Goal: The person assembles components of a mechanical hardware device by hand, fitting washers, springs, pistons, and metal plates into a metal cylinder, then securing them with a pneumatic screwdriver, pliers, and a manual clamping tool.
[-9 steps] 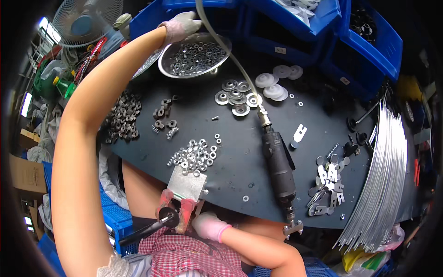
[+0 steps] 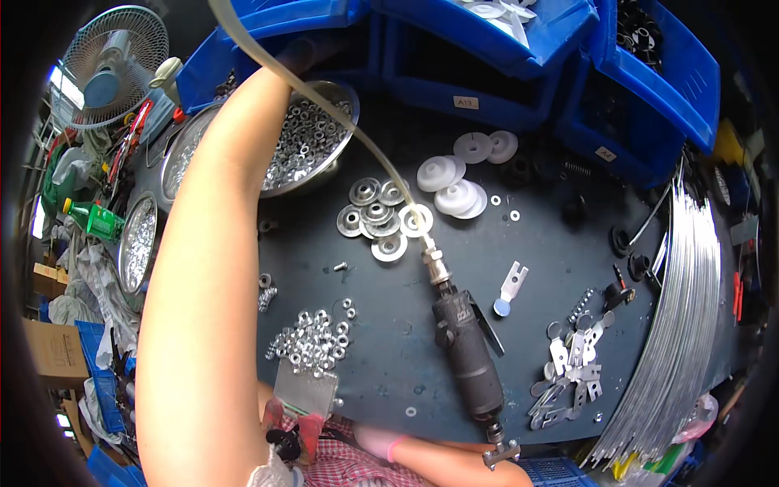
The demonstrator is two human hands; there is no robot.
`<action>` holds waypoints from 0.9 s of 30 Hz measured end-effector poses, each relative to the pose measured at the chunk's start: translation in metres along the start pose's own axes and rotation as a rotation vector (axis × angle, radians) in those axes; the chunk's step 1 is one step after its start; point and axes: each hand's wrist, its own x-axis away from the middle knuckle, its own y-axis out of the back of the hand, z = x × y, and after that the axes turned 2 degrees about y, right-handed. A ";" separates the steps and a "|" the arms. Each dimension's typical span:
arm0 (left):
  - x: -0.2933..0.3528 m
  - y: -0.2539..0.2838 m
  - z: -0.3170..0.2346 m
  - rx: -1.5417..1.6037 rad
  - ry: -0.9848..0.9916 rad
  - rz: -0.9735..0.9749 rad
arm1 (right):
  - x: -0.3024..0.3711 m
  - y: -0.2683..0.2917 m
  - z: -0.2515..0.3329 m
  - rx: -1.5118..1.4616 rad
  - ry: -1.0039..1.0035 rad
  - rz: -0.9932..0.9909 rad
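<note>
My left arm stretches far across the table, over the rim of a metal bowl (image 2: 350, 134) of nuts. At its end my left hand (image 2: 300, 53) is in the shadow of a blue bin at the back, its fingers hidden. My right hand (image 2: 376, 442), in a pale glove with a pink cuff, rests low by my lap beside a red-jawed clamp (image 2: 309, 435); its fingers are out of sight. A flat metal plate (image 2: 305, 391) stands at the clamp, touching a pile of small shiny nuts (image 2: 312, 345).
A black air-powered driver (image 2: 471, 357) with a hose (image 2: 357, 130) lies mid-table. Around it are metal discs (image 2: 377, 213), white plastic discs (image 2: 458, 197), flat metal clips (image 2: 578, 365) and a bundle of thin rods (image 2: 665, 325). Blue bins (image 2: 475, 97) line the back.
My left hand has gone from above the nut bowl's far rim deeper into the shadowed bin. The whole view has shifted, bringing the arm closer. My right hand stays low by the clamp.
</note>
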 end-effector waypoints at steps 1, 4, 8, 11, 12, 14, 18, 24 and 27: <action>0.003 -0.002 0.003 0.027 0.001 -0.007 | -0.003 0.006 -0.002 -0.005 -0.010 -0.008; -0.034 0.002 0.015 0.085 0.020 -0.010 | -0.010 0.015 -0.003 -0.008 -0.012 -0.012; -0.045 -0.007 -0.009 0.187 0.052 -0.014 | -0.010 0.017 -0.010 -0.015 -0.042 -0.009; -0.023 -0.004 0.008 0.221 0.106 -0.022 | -0.011 0.016 -0.005 0.016 -0.029 0.007; -0.017 -0.003 0.012 0.229 0.119 -0.024 | -0.010 0.014 -0.003 0.023 -0.020 0.009; -0.004 0.000 0.018 0.245 0.142 -0.030 | -0.008 0.011 0.000 0.037 -0.003 0.011; 0.013 0.013 0.040 0.281 0.173 -0.046 | -0.005 0.005 0.011 0.055 0.029 0.002; 0.011 0.010 -0.013 0.393 0.199 -0.082 | -0.004 0.009 0.015 0.063 0.021 -0.027; 0.023 0.003 -0.064 0.483 0.186 -0.106 | -0.007 0.020 0.013 0.050 -0.014 -0.064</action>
